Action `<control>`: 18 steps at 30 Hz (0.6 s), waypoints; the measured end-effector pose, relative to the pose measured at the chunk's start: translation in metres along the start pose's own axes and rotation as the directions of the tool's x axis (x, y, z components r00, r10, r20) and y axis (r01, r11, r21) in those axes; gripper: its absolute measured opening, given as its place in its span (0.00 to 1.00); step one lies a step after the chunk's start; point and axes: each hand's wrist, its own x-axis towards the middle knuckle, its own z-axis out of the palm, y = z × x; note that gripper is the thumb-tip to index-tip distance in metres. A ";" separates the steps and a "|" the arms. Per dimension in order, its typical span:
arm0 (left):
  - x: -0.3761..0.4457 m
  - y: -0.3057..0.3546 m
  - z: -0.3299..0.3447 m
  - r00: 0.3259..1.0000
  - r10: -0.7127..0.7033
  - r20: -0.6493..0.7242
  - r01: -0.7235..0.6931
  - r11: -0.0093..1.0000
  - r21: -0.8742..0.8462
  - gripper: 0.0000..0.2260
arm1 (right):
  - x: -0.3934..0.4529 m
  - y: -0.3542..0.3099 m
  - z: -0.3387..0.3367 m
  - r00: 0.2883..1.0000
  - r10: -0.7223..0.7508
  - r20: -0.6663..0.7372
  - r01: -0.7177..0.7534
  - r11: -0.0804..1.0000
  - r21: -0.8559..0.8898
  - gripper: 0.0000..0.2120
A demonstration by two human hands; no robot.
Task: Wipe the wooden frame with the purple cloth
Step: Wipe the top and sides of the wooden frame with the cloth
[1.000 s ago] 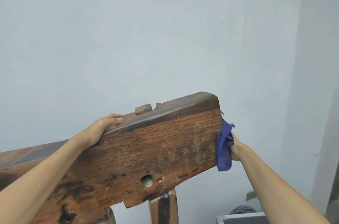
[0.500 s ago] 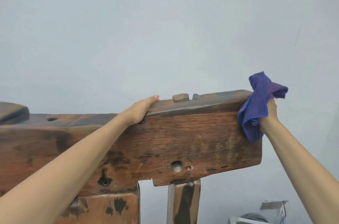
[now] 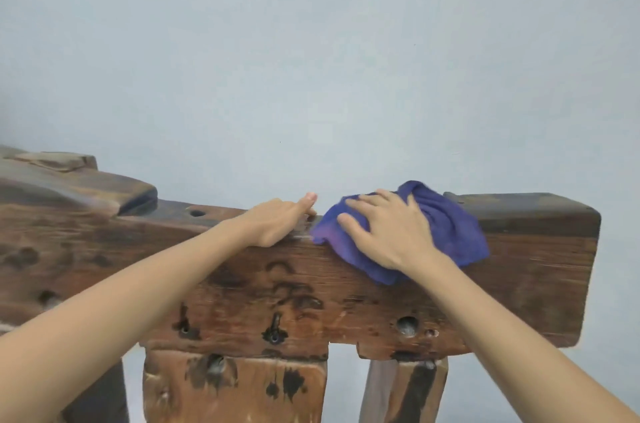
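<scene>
A heavy, dark-stained wooden frame [image 3: 533,270] runs across the view as a thick horizontal beam on wooden legs. The purple cloth [image 3: 453,228] lies draped over the beam's top edge, right of centre. My right hand [image 3: 388,232] presses flat on the cloth with the fingers spread and pointing left. My left hand [image 3: 280,221] rests on the beam's top edge just left of the cloth, fingers laid over the far side and holding nothing.
A plain pale wall [image 3: 311,58] stands close behind the beam. A raised wooden block [image 3: 76,187] sits on the beam's top at the left. Two wooden legs [image 3: 235,388] drop below the beam.
My right hand has carried the cloth from the beam's right end up onto its top and leftward, now pressing it flat. The view has shifted right along the beam; my left hand stays on the top edge.
</scene>
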 end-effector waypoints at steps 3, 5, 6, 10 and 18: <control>-0.016 -0.051 -0.031 0.993 -0.115 -0.035 0.120 0.973 0.199 0.41 | 0.000 -0.055 0.019 0.997 -0.073 0.018 0.075 0.990 -0.117 0.25; -0.033 -0.089 -0.056 0.976 -0.209 -0.059 0.216 0.910 0.354 0.43 | 0.009 -0.068 0.022 0.999 -0.013 0.052 0.023 0.983 -0.184 0.24; -0.044 -0.109 -0.067 0.970 -0.225 -0.091 0.241 0.855 0.458 0.43 | 0.019 -0.068 0.019 0.995 0.028 0.091 -0.010 0.981 -0.193 0.24; -0.090 -0.156 -0.090 0.950 -0.134 -0.282 0.298 0.661 0.689 0.41 | 0.074 -0.067 0.001 0.884 0.176 0.433 -0.148 0.984 -0.098 0.21; -0.132 -0.243 -0.156 0.827 0.264 -0.496 0.140 0.758 0.637 0.30 | 0.007 -0.088 0.015 0.966 0.216 0.140 -0.179 0.954 -0.239 0.26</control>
